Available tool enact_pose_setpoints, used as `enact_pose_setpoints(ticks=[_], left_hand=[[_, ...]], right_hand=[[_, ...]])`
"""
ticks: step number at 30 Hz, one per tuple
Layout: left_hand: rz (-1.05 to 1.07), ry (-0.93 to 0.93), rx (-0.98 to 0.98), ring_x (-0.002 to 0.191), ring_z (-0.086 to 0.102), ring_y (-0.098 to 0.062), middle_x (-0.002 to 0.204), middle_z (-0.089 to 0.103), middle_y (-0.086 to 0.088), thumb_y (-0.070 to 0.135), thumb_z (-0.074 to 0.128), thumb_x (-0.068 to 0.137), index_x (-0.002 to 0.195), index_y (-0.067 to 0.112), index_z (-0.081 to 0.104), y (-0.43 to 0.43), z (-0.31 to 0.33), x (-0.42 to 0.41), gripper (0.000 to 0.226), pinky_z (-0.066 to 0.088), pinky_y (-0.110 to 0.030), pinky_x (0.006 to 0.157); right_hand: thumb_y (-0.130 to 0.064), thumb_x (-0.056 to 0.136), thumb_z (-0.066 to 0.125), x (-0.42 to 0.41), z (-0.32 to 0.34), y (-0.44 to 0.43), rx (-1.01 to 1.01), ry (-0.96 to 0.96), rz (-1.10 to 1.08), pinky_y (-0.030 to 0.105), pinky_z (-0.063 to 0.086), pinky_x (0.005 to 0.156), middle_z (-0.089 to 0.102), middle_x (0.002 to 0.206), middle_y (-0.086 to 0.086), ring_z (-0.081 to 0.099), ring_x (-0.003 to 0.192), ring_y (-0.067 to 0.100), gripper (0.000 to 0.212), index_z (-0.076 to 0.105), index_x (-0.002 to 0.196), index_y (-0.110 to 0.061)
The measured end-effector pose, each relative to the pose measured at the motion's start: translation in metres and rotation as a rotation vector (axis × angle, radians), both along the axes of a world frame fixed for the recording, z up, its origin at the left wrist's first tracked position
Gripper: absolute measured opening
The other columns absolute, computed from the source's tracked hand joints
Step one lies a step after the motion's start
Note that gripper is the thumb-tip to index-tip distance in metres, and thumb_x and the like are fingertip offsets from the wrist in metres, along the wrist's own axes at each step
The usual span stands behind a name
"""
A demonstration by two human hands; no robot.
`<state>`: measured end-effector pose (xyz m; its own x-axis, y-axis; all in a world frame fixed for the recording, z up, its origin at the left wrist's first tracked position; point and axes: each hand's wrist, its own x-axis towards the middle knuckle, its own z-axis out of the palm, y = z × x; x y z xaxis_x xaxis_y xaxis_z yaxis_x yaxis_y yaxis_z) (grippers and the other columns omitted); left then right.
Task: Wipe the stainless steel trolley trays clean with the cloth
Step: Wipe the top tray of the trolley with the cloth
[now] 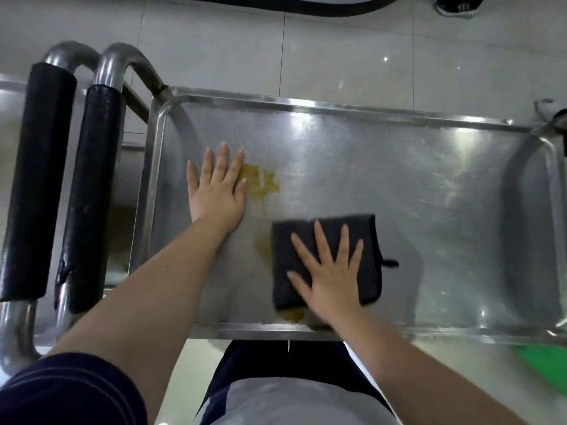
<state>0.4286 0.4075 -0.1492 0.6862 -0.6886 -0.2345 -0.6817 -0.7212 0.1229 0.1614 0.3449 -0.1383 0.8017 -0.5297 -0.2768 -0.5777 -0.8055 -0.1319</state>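
Steel tray (429,194) is showing a stain (264,184) upper left of the cloth (369,265) under your flat right hand (329,271), beside your flat left hand (216,191).

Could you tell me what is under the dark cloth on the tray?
The cloth lies on the tray, under the right hand. Yellow smears show at its left and near edges; any stain beneath is covered.

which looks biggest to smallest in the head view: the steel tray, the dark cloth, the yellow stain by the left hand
1. steel tray
2. dark cloth, partly under the right hand
3. yellow stain
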Motion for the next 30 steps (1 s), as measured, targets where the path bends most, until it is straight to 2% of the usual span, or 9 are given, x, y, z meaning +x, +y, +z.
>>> enact_pose_setpoints(ticks=[3, 6, 10, 13, 16, 21, 27, 30], left_hand=[[-0.001, 0.011, -0.01, 0.15, -0.011, -0.021, 0.164, -0.009, 0.007, 0.051, 0.004, 0.099, 0.153, 0.04, -0.008, 0.0, 0.0, 0.001, 0.056, -0.01, -0.052, 0.119], [0.0, 0.014, -0.022, 0.15, -0.011, -0.021, 0.164, -0.008, 0.006, 0.05, 0.003, 0.099, 0.154, 0.039, -0.007, 0.001, 0.0, 0.002, 0.057, -0.01, -0.053, 0.118], [-0.003, 0.017, -0.037, 0.15, -0.01, -0.021, 0.164, -0.007, 0.007, 0.051, 0.003, 0.099, 0.154, 0.039, -0.007, 0.001, 0.0, 0.001, 0.057, -0.011, -0.053, 0.118], [-0.001, 0.004, -0.032, 0.15, -0.01, -0.021, 0.164, -0.006, 0.007, 0.052, 0.004, 0.099, 0.153, 0.039, -0.007, 0.0, -0.001, 0.002, 0.057, -0.011, -0.053, 0.118], [0.003, -0.009, -0.026, 0.15, -0.011, -0.021, 0.164, -0.006, 0.007, 0.051, 0.007, 0.1, 0.154, 0.04, -0.005, -0.001, -0.003, 0.001, 0.056, -0.011, -0.053, 0.118], [-0.01, 0.016, -0.034, 0.15, -0.011, -0.021, 0.164, -0.006, 0.007, 0.051, 0.011, 0.101, 0.154, 0.04, -0.005, -0.002, -0.001, 0.0, 0.056, -0.012, -0.052, 0.118], [-0.008, 0.018, -0.044, 0.15, -0.01, -0.021, 0.164, -0.007, 0.006, 0.049, 0.013, 0.101, 0.155, 0.039, -0.002, -0.008, 0.0, -0.009, 0.057, -0.011, -0.053, 0.118], [-0.018, 0.017, -0.034, 0.15, -0.012, -0.021, 0.163, -0.01, 0.007, 0.049, 0.011, 0.1, 0.154, 0.039, -0.007, -0.009, -0.001, -0.011, 0.057, -0.01, -0.053, 0.118]], right_hand=[[-0.069, 0.092, 0.033, -0.047, 0.002, 0.047, 0.023, 0.051, 0.049, 0.077, 0.01, 0.107, 0.013, 0.164, 0.003, 0.002, 0.145, 0.053, 0.067, 0.019, 0.153, -0.044], [-0.069, 0.092, 0.033, -0.034, 0.005, 0.042, 0.056, 0.058, 0.032, 0.077, 0.008, 0.107, 0.017, 0.163, 0.003, 0.003, 0.144, 0.055, 0.066, 0.02, 0.152, -0.046], [-0.072, 0.09, 0.02, 0.057, 0.003, -0.026, -0.009, 0.022, -0.098, 0.073, -0.004, 0.109, 0.01, 0.165, 0.0, -0.002, 0.144, 0.053, 0.066, 0.007, 0.151, -0.051], [-0.077, 0.087, 0.011, 0.142, -0.002, -0.098, 0.003, 0.048, -0.208, 0.069, -0.017, 0.107, -0.005, 0.165, -0.005, -0.016, 0.144, 0.049, 0.067, -0.005, 0.149, -0.055], [-0.081, 0.084, 0.007, 0.183, -0.006, -0.133, -0.024, 0.081, -0.212, 0.068, -0.021, 0.106, -0.01, 0.164, -0.008, -0.019, 0.144, 0.047, 0.071, -0.007, 0.148, -0.055], [-0.081, 0.081, 0.006, 0.15, -0.004, -0.153, -0.044, 0.062, -0.194, 0.065, -0.017, 0.11, -0.006, 0.164, -0.012, -0.015, 0.147, 0.041, 0.073, -0.002, 0.149, -0.055], [-0.085, 0.079, 0.005, 0.055, -0.003, -0.234, -0.04, 0.108, -0.475, 0.065, -0.007, 0.114, -0.006, 0.164, -0.012, -0.01, 0.148, 0.04, 0.076, -0.004, 0.148, -0.056], [-0.084, 0.076, 0.0, 0.061, -0.003, -0.225, -0.03, 0.095, -0.604, 0.067, -0.007, 0.113, -0.008, 0.164, -0.013, -0.012, 0.147, 0.042, 0.08, -0.004, 0.15, -0.053]])
